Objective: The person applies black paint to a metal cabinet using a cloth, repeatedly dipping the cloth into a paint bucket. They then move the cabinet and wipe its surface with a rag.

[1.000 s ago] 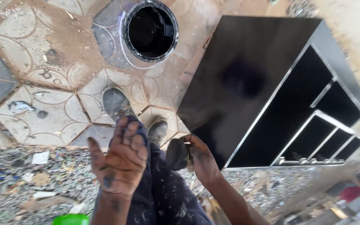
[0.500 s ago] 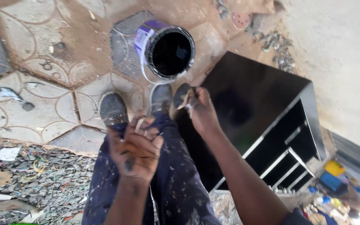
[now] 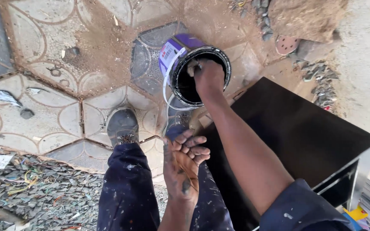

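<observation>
An open paint can (image 3: 172, 53) with a purple label, a white wire handle and black paint inside stands on the patterned paving. My right hand (image 3: 208, 77) reaches into its mouth, fingers closed on a small grey applicator (image 3: 192, 67); whether it is a brush or a sponge I cannot tell. My left hand (image 3: 185, 164), smeared with dark paint, hangs in front of my thigh with loosely curled fingers and holds nothing. A black-painted cabinet (image 3: 296, 128) lies on the ground to the right of my legs, close to the can.
My two grey shoes (image 3: 123, 126) (image 3: 177, 122) stand on the hexagonal tiles just short of the can. A round sanding disc (image 3: 286, 44) lies by a mound of earth (image 3: 307, 17) and small stones. Wire scraps and litter (image 3: 26, 188) cover the ground at lower left.
My right hand went from beside the cabinet's corner forward into the paint can. The view came closer to the can. My left hand stayed by my thigh.
</observation>
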